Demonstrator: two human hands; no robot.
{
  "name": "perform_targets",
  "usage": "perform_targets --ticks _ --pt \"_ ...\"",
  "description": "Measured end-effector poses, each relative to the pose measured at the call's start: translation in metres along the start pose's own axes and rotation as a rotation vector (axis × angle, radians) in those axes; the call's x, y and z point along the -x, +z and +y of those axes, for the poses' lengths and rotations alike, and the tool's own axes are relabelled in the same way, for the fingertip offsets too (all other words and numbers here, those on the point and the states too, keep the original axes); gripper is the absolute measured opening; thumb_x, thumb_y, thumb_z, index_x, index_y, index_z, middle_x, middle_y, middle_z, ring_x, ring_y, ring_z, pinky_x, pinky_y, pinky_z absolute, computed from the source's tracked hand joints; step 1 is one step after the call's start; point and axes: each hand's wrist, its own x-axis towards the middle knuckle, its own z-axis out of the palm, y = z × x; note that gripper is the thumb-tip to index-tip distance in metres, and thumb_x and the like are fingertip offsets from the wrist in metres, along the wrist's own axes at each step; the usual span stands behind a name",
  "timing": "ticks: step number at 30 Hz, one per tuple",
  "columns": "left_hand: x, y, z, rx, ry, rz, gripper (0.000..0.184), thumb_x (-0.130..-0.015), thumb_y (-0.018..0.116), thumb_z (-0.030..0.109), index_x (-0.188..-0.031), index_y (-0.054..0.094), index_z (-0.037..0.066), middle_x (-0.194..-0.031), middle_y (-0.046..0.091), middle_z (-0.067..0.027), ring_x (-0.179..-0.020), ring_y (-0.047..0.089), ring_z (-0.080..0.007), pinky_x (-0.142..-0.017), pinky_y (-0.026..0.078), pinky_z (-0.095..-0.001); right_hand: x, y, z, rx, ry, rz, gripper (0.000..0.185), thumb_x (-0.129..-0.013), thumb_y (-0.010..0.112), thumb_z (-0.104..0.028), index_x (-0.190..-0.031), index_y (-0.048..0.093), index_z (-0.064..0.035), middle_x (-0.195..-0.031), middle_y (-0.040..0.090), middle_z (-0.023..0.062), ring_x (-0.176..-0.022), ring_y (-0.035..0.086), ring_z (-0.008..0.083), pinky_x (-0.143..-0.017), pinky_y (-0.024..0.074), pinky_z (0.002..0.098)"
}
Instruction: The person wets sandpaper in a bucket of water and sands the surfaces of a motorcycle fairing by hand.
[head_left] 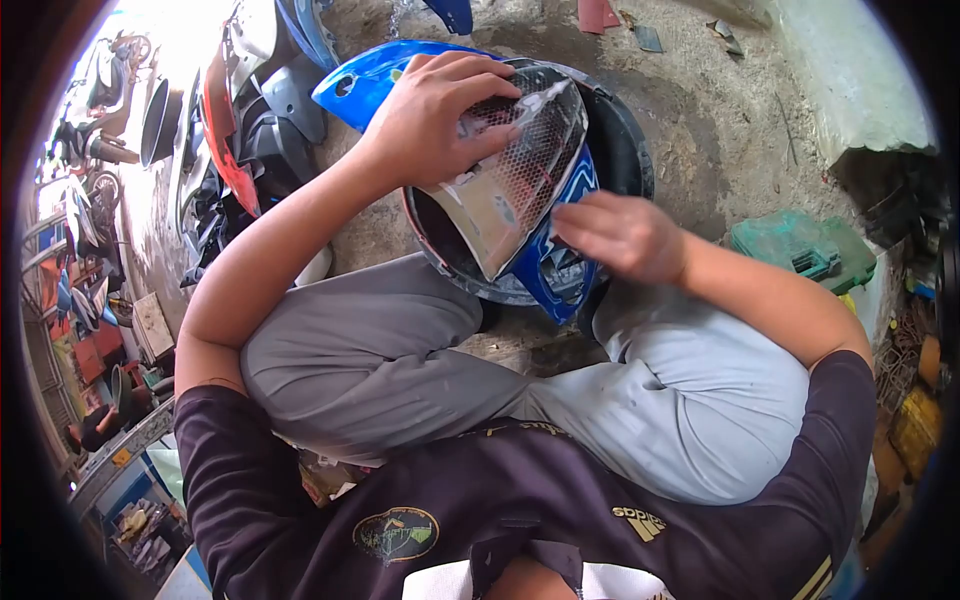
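Across the near side, a dark shirt (500, 490) fills the view, and beyond it grey trousers (370, 345) cover two bent legs spread to left and right. Between and just past the knees sits a round black tub (647, 170), with a blue panel (385, 72) lying across its top. The panel's near end, blue with white and dark markings, sticks out over the tub's near rim; its other blue end reaches far left. Along the middle runs a sheet of mesh (538, 150) with whitish smears, next to a beige stretch (492, 225).

At the panel's near right edge is the right hand (622, 235), blurred, its fingers bent and close together; whether they grip anything—or even touch the edge—I cannot tell. Farther off and to the left, the left hand (435, 115) lies palm down over the panel and mesh, thumb apart from the fingers, pressing rather than clamped.

Well to the right, a green case (790, 245) rests on the concrete floor (690, 120). Left of the tub stand a red panel (228, 145) and dark parts (275, 150), with motorbikes (100, 205) farther left. At the far side lie blue pieces (312, 30), a red scrap (597, 15) and a small grey scrap (648, 39).
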Motion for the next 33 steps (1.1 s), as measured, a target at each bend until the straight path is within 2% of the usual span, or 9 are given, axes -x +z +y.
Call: perform_targets --ticks 1,3,11,12,16,23,26,29,33 --pt "0.001 -0.002 -0.001 0.008 -0.004 -0.018 0.039 -0.091 0.082 0.036 -0.119 0.078 0.010 -0.135 0.073 -0.0108 -0.132 0.063 -0.0324 -0.112 0.045 -0.0476 0.000 -0.004 0.005 0.000 -0.031 -0.014 0.041 -0.073 0.075 0.001 -0.114 0.074 0.0079 -0.117 0.074 0.0213 -0.097 0.074 0.0360 -0.081 0.0633 0.0431" --pt "0.002 -0.002 0.000 0.034 -0.022 -0.051 0.040 -0.091 0.082 0.033 -0.121 0.077 0.008 -0.139 0.071 -0.0118 -0.135 0.062 -0.0337 -0.115 0.043 -0.0485 0.003 -0.006 0.012 0.041 0.145 0.026 0.043 -0.075 0.074 0.001 -0.117 0.072 0.0085 -0.119 0.074 0.0210 -0.096 0.073 0.0370 -0.083 0.0627 0.0433" --pt "0.020 0.006 0.004 0.028 0.050 0.067 0.035 -0.092 0.081 0.031 -0.118 0.079 0.009 -0.135 0.074 -0.0136 -0.134 0.065 -0.0341 -0.113 0.049 -0.0480 -0.022 -0.041 0.003 0.049 0.142 -0.277 0.043 -0.073 0.070 0.004 -0.116 0.072 0.0055 -0.124 0.073 0.0180 -0.105 0.070 0.0349 -0.092 0.0597 0.0400" --pt "0.020 0.007 0.005 0.032 0.056 0.067 0.035 -0.092 0.081 0.031 -0.119 0.079 0.009 -0.135 0.075 -0.0137 -0.134 0.065 -0.0342 -0.113 0.049 -0.0479 -0.023 -0.037 0.004 0.041 0.171 -0.255 0.037 -0.078 0.071 0.001 -0.114 0.074 0.0030 -0.117 0.075 0.0159 -0.102 0.070 0.0362 -0.091 0.0589 0.0424" --pt "0.022 -0.003 0.002 0.009 0.092 0.069 0.033 -0.093 0.079 0.030 -0.119 0.079 0.010 -0.135 0.074 -0.0127 -0.132 0.066 -0.0336 -0.112 0.050 -0.0478 -0.041 -0.027 -0.003 0.053 0.461 -0.208 0.022 -0.091 0.073 -0.009 -0.112 0.078 -0.0054 -0.102 0.077 0.0159 -0.101 0.071 0.0376 -0.088 0.0572 0.0465" --pt "0.024 0.002 -0.001 0.041 0.122 0.078 0.034 -0.093 0.080 0.030 -0.120 0.079 0.010 -0.136 0.073 -0.0120 -0.131 0.066 -0.0333 -0.111 0.050 -0.0476 -0.048 -0.013 -0.051 0.098 0.819 -0.138 0.017 -0.093 0.074 -0.013 -0.108 0.079 -0.0047 -0.102 0.077 0.0161 -0.103 0.070 0.0372 -0.091 0.0560 0.0471" --pt "0.021 0.001 -0.003 0.045 0.124 0.075 0.035 -0.093 0.080 0.031 -0.121 0.079 0.010 -0.136 0.073 -0.0118 -0.132 0.066 -0.0325 -0.112 0.049 -0.0477 -0.039 0.003 -0.055 0.117 0.693 0.087 0.018 -0.090 0.072 -0.008 -0.107 0.077 -0.0040 -0.103 0.076 0.0160 -0.098 0.070 0.0396 -0.088 0.0566 0.0490" --pt "0.026 -0.001 -0.001 0.000 0.128 0.083 0.035 -0.094 0.079 0.032 -0.122 0.078 0.010 -0.137 0.072 -0.0128 -0.133 0.065 -0.0329 -0.113 0.048 -0.0474 -0.036 0.010 -0.049 0.176 0.601 0.093 0.017 -0.090 0.071 -0.002 -0.107 0.075 -0.0027 -0.106 0.075 0.0138 -0.099 0.070 0.0377 -0.087 0.0571 0.0463" --pt "0.038 -0.009 0.008 -0.064 0.099 0.037 0.042 -0.096 0.076 0.031 -0.133 0.071 0.012 -0.146 0.065 -0.0132 -0.135 0.062 -0.0338 -0.113 0.048 -0.0481 -0.034 0.016 -0.046 0.136 0.645 0.298 0.015 -0.091 0.070 0.001 -0.105 0.074 -0.0011 -0.105 0.075 0.0151 -0.101 0.070 0.0368 -0.086 0.0572 0.0446"
